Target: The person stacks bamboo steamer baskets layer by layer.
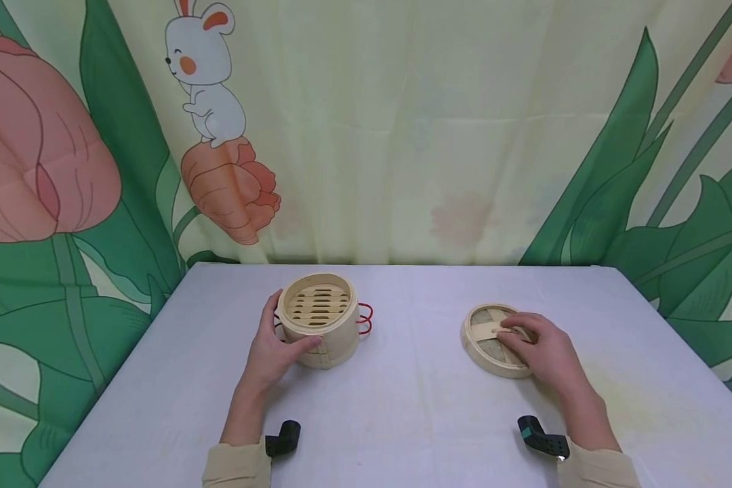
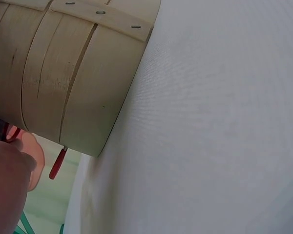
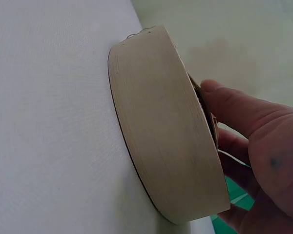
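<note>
your left hand (image 1: 272, 354) grips the open bamboo steamer (image 1: 337, 340) on the bench (image 1: 409, 420); your right hand (image 1: 544, 347) pinches the lid (image 1: 493, 348), well apart, right. looks like lid-handling step; next move likely needs steady pinch.

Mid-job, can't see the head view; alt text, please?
A person's left hand holds an open-topped bamboo steamer; the right hand pinches at the centre of a separate round bamboo lid farther right. A white table lies beneath, a flower-printed curtain behind.
</note>
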Tool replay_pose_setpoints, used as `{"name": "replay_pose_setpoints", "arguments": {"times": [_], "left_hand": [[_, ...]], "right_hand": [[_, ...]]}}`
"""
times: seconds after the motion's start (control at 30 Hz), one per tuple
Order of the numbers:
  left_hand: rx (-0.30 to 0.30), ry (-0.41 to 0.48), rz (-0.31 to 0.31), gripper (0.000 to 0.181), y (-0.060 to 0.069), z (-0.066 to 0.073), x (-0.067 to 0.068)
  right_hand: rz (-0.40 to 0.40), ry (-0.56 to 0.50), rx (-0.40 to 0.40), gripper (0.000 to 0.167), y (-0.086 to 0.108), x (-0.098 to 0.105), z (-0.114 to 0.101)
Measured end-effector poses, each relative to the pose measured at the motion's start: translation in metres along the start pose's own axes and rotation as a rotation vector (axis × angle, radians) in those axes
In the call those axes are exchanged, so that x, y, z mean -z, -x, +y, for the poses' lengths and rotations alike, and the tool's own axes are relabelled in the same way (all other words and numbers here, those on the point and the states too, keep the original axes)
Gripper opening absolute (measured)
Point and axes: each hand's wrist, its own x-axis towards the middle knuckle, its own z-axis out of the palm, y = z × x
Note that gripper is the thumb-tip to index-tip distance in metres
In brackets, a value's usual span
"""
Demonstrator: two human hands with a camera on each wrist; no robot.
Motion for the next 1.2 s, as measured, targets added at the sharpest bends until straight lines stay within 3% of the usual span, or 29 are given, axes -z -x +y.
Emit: {"name": "replay_pose_setpoints", "arguments": {"times": [0.4, 1.2], "left_hand": [[0.012, -0.027, 0.002, 0.115, -0.0013, -0.0002, 0.0006], [0.005, -0.004, -0.006, 0.113, -0.0011, -0.0002, 0.0003]], "right_hand": [[0.033, -0.039, 0.042, 0.032, 0.0017, -0.0019, 0.006], [0.11, -0.012, 0.092, 0.025, 0.0014, -0.0068, 0.0042]]}}
